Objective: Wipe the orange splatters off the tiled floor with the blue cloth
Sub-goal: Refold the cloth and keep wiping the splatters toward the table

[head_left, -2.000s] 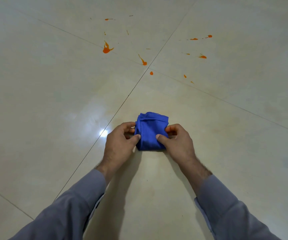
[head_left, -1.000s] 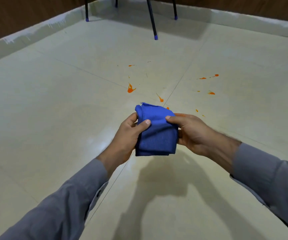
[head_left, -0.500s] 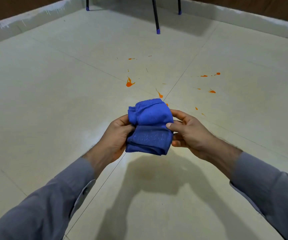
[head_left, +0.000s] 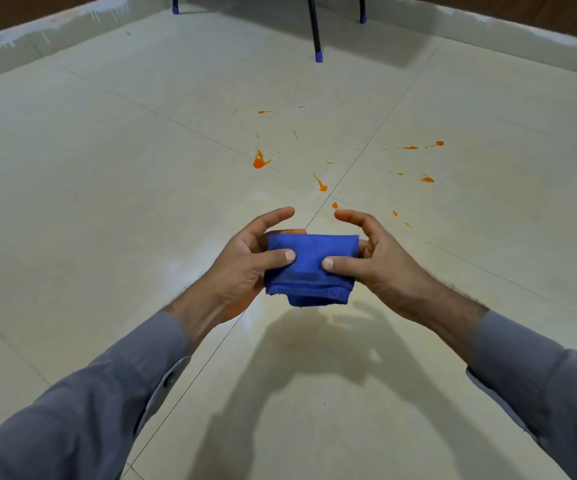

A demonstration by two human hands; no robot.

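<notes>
Held above the glossy beige tiled floor (head_left: pixel 107 209), the folded blue cloth (head_left: pixel 309 268) is pinched by left hand (head_left: pixel 245 261) and right hand (head_left: pixel 373 261); unfolding risks smearing the untouched orange splatters (head_left: pixel 260 160) ahead.

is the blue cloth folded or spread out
Folded: the blue cloth is a compact layered pad, pinched between left hand and right hand.

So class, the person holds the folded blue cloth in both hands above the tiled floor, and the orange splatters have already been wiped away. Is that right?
Not quite. The head view shows the orange splatters still on the tiled floor, unwiped. The rest holds: the left hand and right hand hold the folded blue cloth above it.
</notes>
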